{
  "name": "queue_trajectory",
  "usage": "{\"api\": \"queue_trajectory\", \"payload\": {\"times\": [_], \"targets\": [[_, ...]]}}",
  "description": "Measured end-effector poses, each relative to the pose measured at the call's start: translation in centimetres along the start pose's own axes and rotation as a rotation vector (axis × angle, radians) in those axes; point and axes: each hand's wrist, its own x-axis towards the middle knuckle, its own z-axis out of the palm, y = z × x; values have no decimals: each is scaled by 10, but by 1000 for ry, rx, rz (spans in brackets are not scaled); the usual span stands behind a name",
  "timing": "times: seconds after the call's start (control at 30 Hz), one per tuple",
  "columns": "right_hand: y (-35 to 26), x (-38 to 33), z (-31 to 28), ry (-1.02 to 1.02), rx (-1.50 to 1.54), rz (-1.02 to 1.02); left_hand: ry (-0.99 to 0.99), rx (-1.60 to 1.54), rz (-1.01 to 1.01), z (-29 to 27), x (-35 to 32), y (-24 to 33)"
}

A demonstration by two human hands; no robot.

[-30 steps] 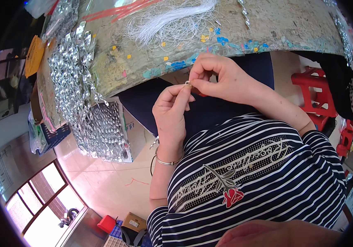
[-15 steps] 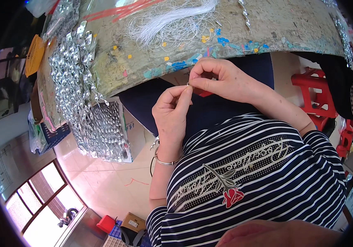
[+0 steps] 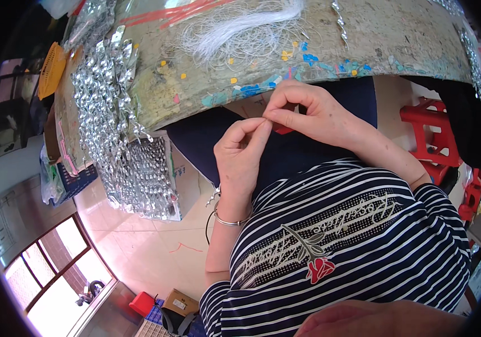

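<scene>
Step, I judge: fine fingertip work. My left hand (image 3: 239,161) and right hand (image 3: 323,119) each press thumb to forefinger, tips meeting just off the bench's (image 3: 159,95) front edge; any piece between hidden. Next calls for steady tips.

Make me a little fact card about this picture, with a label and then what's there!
Left hand: thumb and forefinger pinched
Right hand: pinched too, meeting the left
Anything held: too small or hidden to tell
Table: white thread bundle, scattered blue bits
Table's left edge: twisted silver strips hanging down
Farther right: red stool
</scene>
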Motion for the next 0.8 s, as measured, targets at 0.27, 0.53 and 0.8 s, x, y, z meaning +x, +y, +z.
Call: {"api": "queue_trajectory", "payload": {"times": [0.27,0.53,0.8], "targets": [[0,-2,1,-5,147,103,16,-73,-26,0,-1,1],[-2,-2,-1,-45,220,117,-35,-75,-104,-5,-2,2],[-8,0,-2,-37,178,166,-4,-105,-75,-4,-2,-1]]}}
